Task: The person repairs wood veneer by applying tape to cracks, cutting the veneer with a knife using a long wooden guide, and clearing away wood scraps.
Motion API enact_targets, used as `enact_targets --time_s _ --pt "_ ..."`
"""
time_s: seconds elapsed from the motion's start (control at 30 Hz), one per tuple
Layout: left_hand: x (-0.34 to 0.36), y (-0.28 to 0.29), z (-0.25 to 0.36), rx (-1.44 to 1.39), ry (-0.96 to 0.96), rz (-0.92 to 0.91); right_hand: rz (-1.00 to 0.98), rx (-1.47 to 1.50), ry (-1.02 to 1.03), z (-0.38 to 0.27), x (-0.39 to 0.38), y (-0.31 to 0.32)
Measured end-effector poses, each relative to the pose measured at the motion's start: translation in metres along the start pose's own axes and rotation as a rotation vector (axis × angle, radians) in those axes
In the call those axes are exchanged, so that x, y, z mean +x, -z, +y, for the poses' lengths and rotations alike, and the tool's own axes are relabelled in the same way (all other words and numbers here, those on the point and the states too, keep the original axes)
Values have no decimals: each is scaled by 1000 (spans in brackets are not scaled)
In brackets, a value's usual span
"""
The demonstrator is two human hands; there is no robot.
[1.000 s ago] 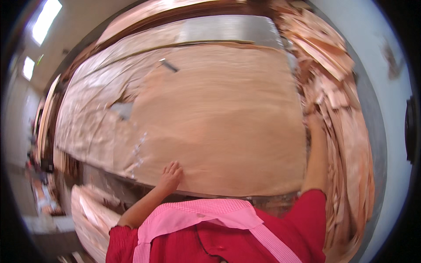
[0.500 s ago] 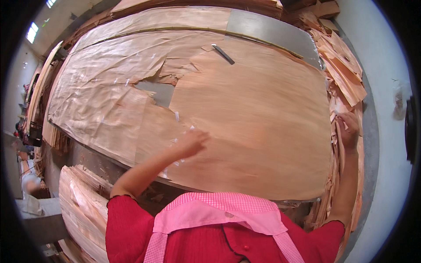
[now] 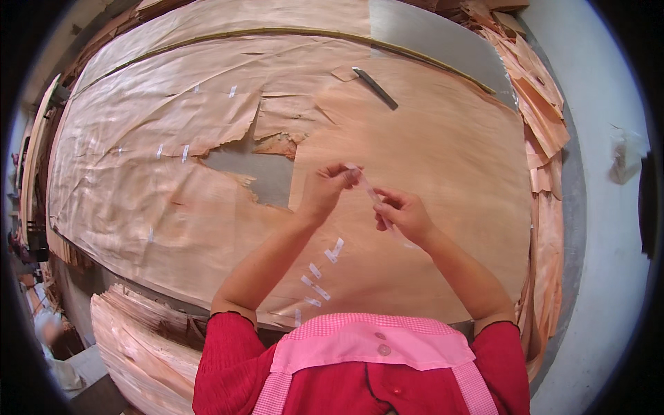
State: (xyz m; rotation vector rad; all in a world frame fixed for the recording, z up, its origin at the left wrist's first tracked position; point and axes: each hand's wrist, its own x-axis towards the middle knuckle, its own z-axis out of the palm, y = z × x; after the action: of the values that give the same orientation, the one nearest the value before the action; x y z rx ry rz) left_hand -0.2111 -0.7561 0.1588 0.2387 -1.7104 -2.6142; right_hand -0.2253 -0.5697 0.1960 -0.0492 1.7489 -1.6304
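A narrow whitish strip of tape point(image 3: 371, 194) stretches between my two hands, over the large wood veneer sheet point(image 3: 443, 166). My left hand point(image 3: 330, 185) pinches its upper end between thumb and fingers. Lower and to the right, my right hand point(image 3: 402, 213) grips the other end. Left of my hands, the veneer has a ragged gap, through which the grey tabletop point(image 3: 266, 173) shows. Several short white tape pieces point(image 3: 315, 270) stick to the veneer along a seam near my left forearm.
A dark flat-bladed tool point(image 3: 375, 88) lies on the veneer beyond my hands. A long thin strip point(image 3: 297, 32) crosses the far side. Veneer scraps point(image 3: 543, 104) heap along the right edge by the wall. A veneer stack point(image 3: 142, 339) stands at the lower left.
My right hand has come from the scraps at the right edge to the middle. My left hand has risen slightly, and both now hold the tape strip. The view has shifted.
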Motion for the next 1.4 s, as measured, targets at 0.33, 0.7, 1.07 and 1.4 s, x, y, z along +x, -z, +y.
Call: enact_targets --time_s 0.33,0.7,1.07,1.4 --pt "167 86 9 1325 -654 309 162 281 -116 5 144 -39" --pt "197 121 -3 1323 -605 317 204 404 -92 13 185 -60" --pt "227 117 -2 1341 -400 489 258 415 -94 7 198 -63" --pt "195 135 1 1498 -571 -89 276 406 -64 6 200 -66"
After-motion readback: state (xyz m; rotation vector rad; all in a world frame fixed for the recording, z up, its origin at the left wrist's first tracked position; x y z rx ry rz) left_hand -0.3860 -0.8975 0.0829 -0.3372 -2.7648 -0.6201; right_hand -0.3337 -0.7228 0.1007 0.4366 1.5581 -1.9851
